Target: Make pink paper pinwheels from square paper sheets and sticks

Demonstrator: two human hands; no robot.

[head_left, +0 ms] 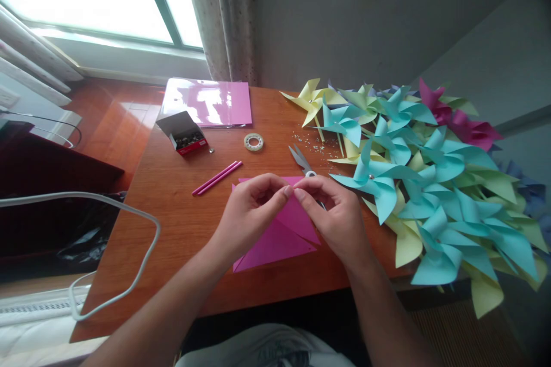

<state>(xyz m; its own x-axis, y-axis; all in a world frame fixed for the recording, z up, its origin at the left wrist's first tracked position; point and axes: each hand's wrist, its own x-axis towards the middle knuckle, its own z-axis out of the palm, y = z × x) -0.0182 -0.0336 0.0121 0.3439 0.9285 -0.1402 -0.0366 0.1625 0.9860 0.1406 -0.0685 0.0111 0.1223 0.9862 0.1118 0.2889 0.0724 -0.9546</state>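
A square of pink paper (275,246) with slits cut in from its corners lies flat on the table in front of me. Above its far part, my left hand (253,206) and my right hand (333,212) meet fingertip to fingertip. Both thumbs press against the index fingers in a pinch. Whatever sits between them is too small or too hidden to name. Partly behind my right hand lie scissors (300,159), blades spread and pointing away. Two pink sticks (217,178) rest beyond my left hand.
Finished pinwheels (443,155), mostly turquoise and yellow, pile up along the table's right side. A roll of tape (253,142), a small red box (191,144) of metal bits and a pack of pink sheets (238,104) lie farther back. A white cable (150,223) loops at left.
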